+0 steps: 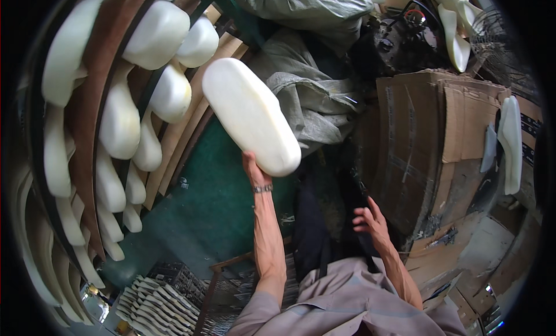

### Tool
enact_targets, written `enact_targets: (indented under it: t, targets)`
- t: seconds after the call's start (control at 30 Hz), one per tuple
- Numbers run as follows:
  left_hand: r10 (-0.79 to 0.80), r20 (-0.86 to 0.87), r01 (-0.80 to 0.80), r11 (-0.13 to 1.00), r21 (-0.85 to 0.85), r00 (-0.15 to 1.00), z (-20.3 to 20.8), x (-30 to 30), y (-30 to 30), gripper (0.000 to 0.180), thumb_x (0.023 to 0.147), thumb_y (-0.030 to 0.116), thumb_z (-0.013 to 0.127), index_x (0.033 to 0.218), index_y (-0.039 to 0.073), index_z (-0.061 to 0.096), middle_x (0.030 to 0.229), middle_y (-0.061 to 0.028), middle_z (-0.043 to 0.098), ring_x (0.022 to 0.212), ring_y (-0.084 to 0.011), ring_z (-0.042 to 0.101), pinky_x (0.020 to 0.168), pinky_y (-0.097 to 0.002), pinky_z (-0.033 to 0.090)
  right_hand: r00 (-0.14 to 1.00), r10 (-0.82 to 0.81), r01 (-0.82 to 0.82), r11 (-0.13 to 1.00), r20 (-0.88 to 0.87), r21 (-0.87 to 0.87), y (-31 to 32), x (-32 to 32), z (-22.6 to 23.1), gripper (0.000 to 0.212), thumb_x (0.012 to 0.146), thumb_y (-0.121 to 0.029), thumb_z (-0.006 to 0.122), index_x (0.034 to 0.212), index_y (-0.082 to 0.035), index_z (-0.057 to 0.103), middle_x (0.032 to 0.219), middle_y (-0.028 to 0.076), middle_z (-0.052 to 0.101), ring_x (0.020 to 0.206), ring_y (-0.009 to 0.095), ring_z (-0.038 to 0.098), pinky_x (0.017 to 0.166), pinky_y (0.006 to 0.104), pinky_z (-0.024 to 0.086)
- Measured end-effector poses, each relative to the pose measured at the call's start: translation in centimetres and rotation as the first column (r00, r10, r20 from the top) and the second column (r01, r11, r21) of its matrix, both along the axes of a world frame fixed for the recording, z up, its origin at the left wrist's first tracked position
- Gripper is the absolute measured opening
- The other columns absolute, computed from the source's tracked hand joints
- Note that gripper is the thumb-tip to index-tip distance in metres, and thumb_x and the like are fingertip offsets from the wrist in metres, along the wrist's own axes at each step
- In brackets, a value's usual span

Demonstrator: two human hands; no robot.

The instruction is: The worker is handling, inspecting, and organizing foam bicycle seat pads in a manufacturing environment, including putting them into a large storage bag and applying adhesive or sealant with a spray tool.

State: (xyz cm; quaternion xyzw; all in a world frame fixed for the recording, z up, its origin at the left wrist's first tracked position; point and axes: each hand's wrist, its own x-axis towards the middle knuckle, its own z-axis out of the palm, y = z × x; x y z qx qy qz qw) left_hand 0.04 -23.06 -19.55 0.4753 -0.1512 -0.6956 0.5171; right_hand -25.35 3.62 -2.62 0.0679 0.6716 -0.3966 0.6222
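Observation:
My left hand [256,169] grips the near end of a long, cream-white foam pad [250,113] with rounded ends. The pad is held up in front of me, tilted with its far end toward the left; most of my fingers are hidden beneath it. On the right, my right hand [372,221] is in the air near my leg, fingers apart and holding nothing. To the left of the held pad, similar white foam pieces [172,92] sit in rows on a rack with brown shelf boards [98,98].
Cardboard boxes [411,145] stand close on my right, with a slim white piece [510,145] against them. Grey woven sacks [307,87] lie ahead on the green floor [202,203]. Behind at lower left, more pale pieces [156,307] are stacked beside a dark crate [176,278].

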Motion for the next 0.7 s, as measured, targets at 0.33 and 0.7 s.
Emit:
enact_targets:
  t: [0.33, 0.7]
  targets:
    - [-0.077, -0.03, 0.066, 0.963, -0.26, 0.997, -11.4, -0.4, -19.4, 0.093, 0.088, 0.062, 0.066, 0.152, 0.005, 0.032, 0.151, -0.0137, 0.043, 0.133, -0.0323, 0.048, 0.107, -0.0504, 0.046, 0.995, -0.087, 0.1, 0.949, -0.057, 0.3, 7.0, 2.2, -5.1, 0.082, 0.095, -0.033, 0.07, 0.156, 0.0, 0.026, 0.108, 0.013, 0.066, 0.083, 0.015, 0.066, 0.068, 0.0297, 0.059]
    - [-0.164, -0.014, 0.156, 0.958, -0.239, 0.986, -15.0, 1.6, -32.0, 0.105, 0.077, 0.079, 0.061, 0.153, 0.012, 0.034, 0.152, -0.008, 0.045, 0.134, -0.0329, 0.048, 0.109, -0.0563, 0.043, 0.995, -0.101, 0.092, 0.933, 0.007, 0.347, 8.3, 5.6, -7.7, 0.074, 0.093, -0.025, 0.072, 0.151, 0.003, 0.035, 0.105, 0.013, 0.069, 0.082, 0.016, 0.067, 0.068, 0.0297, 0.059]
